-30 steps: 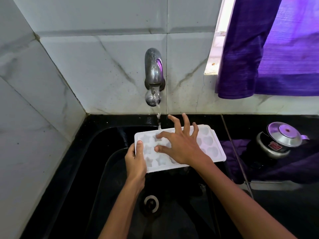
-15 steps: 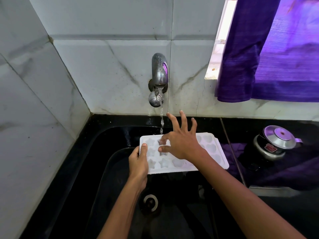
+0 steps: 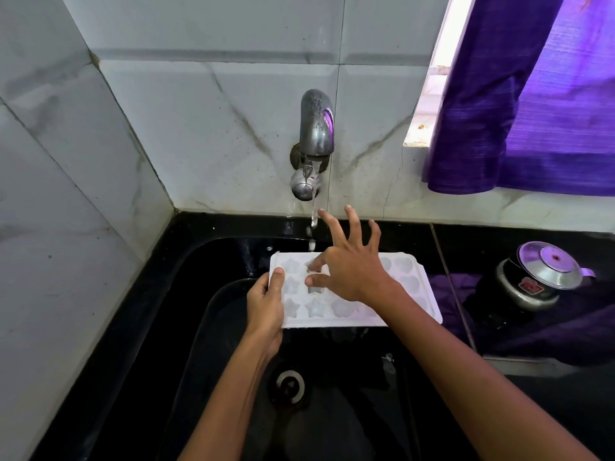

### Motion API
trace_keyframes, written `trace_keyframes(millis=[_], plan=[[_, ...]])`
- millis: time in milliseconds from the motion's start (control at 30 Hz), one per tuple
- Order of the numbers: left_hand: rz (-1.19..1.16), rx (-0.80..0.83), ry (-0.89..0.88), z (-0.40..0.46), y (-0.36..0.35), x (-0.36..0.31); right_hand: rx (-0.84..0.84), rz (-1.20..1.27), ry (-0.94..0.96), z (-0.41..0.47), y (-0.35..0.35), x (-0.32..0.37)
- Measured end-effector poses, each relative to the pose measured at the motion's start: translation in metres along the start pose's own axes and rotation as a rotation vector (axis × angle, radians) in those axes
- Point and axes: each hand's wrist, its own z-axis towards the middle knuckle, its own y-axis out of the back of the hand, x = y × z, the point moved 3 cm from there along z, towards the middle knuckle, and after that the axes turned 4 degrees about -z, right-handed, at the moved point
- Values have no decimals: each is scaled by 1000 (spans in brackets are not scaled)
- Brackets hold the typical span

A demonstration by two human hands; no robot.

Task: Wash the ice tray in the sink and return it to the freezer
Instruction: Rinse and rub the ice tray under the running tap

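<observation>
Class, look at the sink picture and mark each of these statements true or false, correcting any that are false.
1. Water runs from the tap. True.
2. The left hand holds the ice tray at its left end. True.
3. The tray lies flat on the sink floor. False: it is held up above the drain.
4. The right hand is curled into a fist. False: its fingers are spread, with fingertips in the tray's moulds.
5. A metal pot stands right of the sink. True.
6. The curtain is green. False: it is purple.
</observation>
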Motion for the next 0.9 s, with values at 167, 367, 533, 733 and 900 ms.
trace_keyframes(millis=[167, 367, 533, 733, 900], plan=[[4, -5, -11, 2, 2, -1, -103, 125, -39, 1, 3, -4], [1, -2, -25, 2, 0, 0, 26, 105, -15, 0, 1, -4], [-25, -23, -48, 5, 1, -2, -245, 223, -85, -5, 8, -6], [-36, -36, -66, 10, 0, -6, -92, 159, -7, -16, 1, 0], [-27, -26, -63, 12, 0, -4, -1, 51, 21, -18, -1, 4]])
